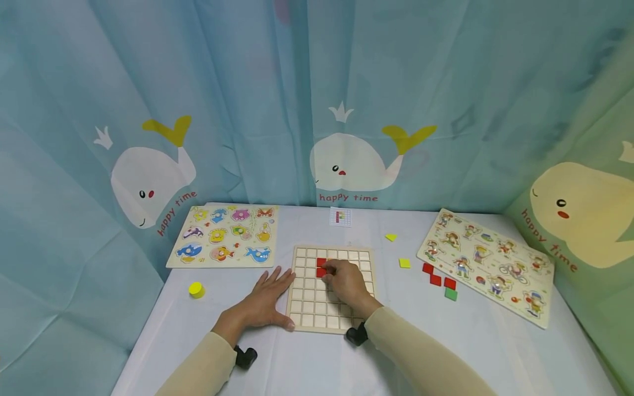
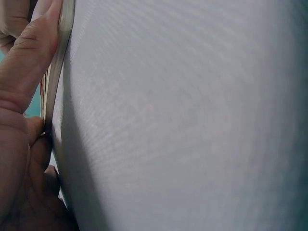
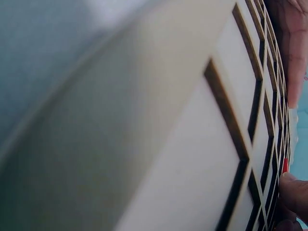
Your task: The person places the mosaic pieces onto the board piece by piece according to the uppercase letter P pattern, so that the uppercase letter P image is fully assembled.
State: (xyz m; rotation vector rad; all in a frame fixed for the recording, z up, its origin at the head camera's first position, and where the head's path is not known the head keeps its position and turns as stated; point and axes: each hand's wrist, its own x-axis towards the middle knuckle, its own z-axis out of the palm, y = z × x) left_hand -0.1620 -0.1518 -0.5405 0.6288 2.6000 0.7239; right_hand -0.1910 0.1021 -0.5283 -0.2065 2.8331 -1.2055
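Observation:
A wooden grid board (image 1: 307, 322) of small square cells lies on the table. Two red square tiles (image 1: 321, 262) sit one below the other in its upper part. My right hand (image 1: 349, 283) reaches over the board, thumb and fingertips pinched together at the lower red tile; the fingers partly cover that spot. From the right wrist, a bit of red tile (image 3: 285, 165) shows right at the thumb tip (image 3: 294, 190). My left hand (image 1: 264, 302) rests with spread fingers along the board's left edge, the thumb touching its lower left corner.
Behind the board lies a small pattern card (image 1: 340, 216). A sea-animal puzzle (image 1: 223, 236) and a yellow cylinder (image 1: 196, 290) are at left. At right are a figure puzzle (image 1: 487, 264), a yellow triangle (image 1: 391, 237), a yellow square (image 1: 404, 263), several red tiles (image 1: 435, 280) and a green tile (image 1: 451, 294).

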